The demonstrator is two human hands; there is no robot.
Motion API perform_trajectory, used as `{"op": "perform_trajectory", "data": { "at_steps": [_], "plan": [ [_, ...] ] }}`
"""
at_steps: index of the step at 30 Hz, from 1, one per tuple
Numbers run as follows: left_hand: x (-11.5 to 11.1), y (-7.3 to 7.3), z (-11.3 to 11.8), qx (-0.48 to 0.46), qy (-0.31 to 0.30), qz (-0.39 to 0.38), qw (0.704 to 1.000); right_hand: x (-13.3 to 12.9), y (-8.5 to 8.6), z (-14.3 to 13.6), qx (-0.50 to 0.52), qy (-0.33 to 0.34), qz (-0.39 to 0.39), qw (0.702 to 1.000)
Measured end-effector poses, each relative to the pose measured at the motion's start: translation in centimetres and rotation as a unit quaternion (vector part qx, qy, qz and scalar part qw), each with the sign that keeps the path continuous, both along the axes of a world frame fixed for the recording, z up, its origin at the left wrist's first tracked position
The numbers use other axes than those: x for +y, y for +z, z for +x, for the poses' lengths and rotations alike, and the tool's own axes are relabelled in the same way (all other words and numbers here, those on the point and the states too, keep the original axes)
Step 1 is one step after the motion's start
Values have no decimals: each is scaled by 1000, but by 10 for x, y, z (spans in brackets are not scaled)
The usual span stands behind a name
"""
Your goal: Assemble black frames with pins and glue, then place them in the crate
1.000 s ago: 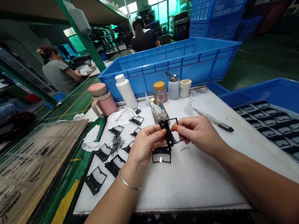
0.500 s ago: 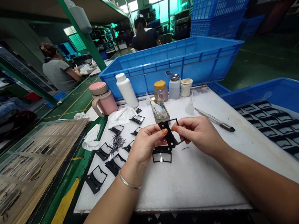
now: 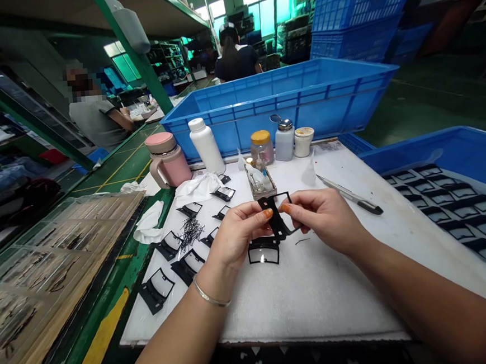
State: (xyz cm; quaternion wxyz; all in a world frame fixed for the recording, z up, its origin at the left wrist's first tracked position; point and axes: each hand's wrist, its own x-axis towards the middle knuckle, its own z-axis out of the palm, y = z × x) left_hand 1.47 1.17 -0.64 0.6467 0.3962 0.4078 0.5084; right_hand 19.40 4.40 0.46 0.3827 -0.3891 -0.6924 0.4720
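Between thumb and fingers, my left hand (image 3: 239,230) grips a black plastic frame (image 3: 277,224) with a window-like opening, held tilted above the white board. My right hand (image 3: 325,216) is closed in a pinch at the frame's right part; whether a small strip is also between those fingertips cannot be made out. Just below lies a second black frame (image 3: 264,254), partly covered by the held one. A short black strip (image 3: 302,240) rests under my right hand. Left of my hands, several similar frames (image 3: 154,292) surround a heap of thin black strips (image 3: 191,234).
Tweezers (image 3: 351,195) lie right of a small box of bottles (image 3: 261,181). Behind stand a pink mug (image 3: 169,162), a white bottle (image 3: 207,148), a pump bottle (image 3: 284,142) and a large blue crate (image 3: 279,103). A blue bin (image 3: 454,148) at right holds rows of frames.
Almost nothing differs. Both hands stay on the black frame in the same pose, and the view has shifted very slightly.
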Motion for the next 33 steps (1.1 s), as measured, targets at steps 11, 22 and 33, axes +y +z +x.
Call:
{"op": "perform_trajectory", "data": {
  "at_steps": [11, 22, 33],
  "plan": [
    [0, -1, 0, 5, -5, -1, 1000, 1, -1, 0, 4, 3, -7, 1000],
    [-18, 8, 1, 394, 163, 354, 832, 5, -1, 5, 94, -58, 9, 994],
    [-16, 10, 4, 410, 134, 375, 821, 3, 3, 5, 98, 21, -66, 993]
  ]
}}
